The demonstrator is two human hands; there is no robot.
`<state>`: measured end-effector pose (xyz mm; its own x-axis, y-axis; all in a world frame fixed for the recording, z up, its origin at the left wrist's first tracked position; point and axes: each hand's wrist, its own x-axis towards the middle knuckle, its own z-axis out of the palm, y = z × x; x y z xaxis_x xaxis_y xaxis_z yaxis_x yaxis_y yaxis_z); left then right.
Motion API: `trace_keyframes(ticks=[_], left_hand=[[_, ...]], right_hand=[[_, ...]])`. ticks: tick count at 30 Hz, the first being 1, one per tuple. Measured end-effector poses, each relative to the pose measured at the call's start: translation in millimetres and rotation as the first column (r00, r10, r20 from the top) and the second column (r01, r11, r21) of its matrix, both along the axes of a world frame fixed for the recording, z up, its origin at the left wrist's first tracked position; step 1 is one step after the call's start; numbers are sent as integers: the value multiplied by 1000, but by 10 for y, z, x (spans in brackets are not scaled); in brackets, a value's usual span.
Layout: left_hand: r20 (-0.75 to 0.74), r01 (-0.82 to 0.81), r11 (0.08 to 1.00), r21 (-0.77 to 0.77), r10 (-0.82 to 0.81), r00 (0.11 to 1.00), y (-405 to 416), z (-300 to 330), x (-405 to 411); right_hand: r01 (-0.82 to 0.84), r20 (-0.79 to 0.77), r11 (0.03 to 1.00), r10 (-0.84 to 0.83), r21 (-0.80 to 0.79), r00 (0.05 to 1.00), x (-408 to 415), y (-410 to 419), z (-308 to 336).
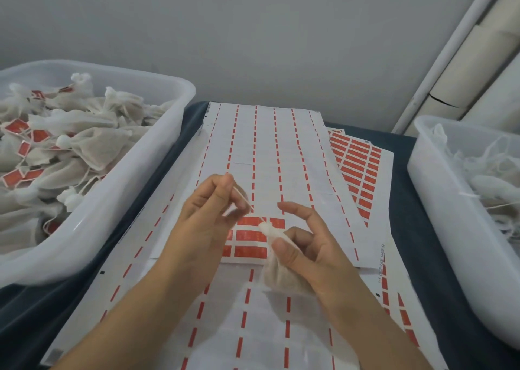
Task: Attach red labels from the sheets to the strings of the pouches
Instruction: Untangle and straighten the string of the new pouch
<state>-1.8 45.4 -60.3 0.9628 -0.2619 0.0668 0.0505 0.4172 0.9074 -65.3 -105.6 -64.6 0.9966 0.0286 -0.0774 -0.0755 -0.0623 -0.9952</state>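
My right hand (304, 250) grips a small white mesh pouch (277, 275) by its neck, just above the label sheet. The pouch's thin string (244, 198) runs up and left to my left hand (209, 209), which pinches it between thumb and fingers. Under both hands lies a label sheet (270, 156), mostly peeled, with a few red labels (250, 237) left near its front edge. My right index finger is stretched out over those labels.
A white tub (157, 144) on the left holds several pouches with red labels on them. Another white tub (439, 189) on the right holds unlabelled pouches. More sheets lie stacked on the dark table, one with full red labels (357, 167) at the right. A grey wall stands behind.
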Motion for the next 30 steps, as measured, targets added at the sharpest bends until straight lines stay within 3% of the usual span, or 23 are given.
trace_keyframes(ticks=[3, 5, 9, 11, 13, 15, 16, 18, 20, 23, 25, 27, 29, 30], left_hand=[[-86, 233, 954, -187, -253, 964, -35, -19, -20], [-69, 337, 906, -254, -365, 928, -39, -18, -45], [-54, 319, 921, -225, -339, 939, -78, -17, -81], [-72, 230, 952, -203, -248, 966, -48, 9, -74], [0, 78, 996, -42, -78, 997, 13, 57, -49], [169, -94, 971, 221, 57, 984, 29, 63, -37], [271, -165, 915, 368, 65, 960, 7, 51, -46], [418, -248, 741, 624, -48, 907, -82, -24, -73], [452, -280, 604, 746, -151, 879, -165, -146, -95], [429, -290, 519, 804, -167, 888, -200, -236, -86], [422, -289, 518, 805, -159, 892, -199, -262, -81], [419, -288, 525, 801, -148, 896, -197, -261, -85], [427, -286, 537, 794, -157, 890, -206, -254, -105], [436, -290, 540, 790, -164, 885, -212, -253, -112]], right_hand=[[-4, -12, 1000, 4, 12, 1000, 12, -48, -27], [-3, 15, 1000, 2, 16, 1000, 27, -56, -48], [-90, 38, 995, 92, -43, 995, 18, 0, -67], [-77, 55, 977, 90, -199, 994, -1, -29, -8], [130, 124, 908, -87, -398, 988, 19, -182, 49], [373, 211, 728, -308, -575, 928, 55, -407, 90], [419, 220, 619, -374, -664, 901, 67, -517, 96], [337, 118, 492, -423, -803, 898, 78, -698, 54], [218, -16, 542, -394, -812, 919, 84, -761, 13], [255, -37, 688, -379, -679, 924, 89, -734, 36], [361, -5, 770, -428, -526, 904, 93, -686, 87], [461, -71, 881, -469, -107, 880, 86, -602, 131], [365, -155, 856, -330, 367, 931, 69, -479, 141], [307, -166, 837, -258, 453, 952, 59, -397, 119]])
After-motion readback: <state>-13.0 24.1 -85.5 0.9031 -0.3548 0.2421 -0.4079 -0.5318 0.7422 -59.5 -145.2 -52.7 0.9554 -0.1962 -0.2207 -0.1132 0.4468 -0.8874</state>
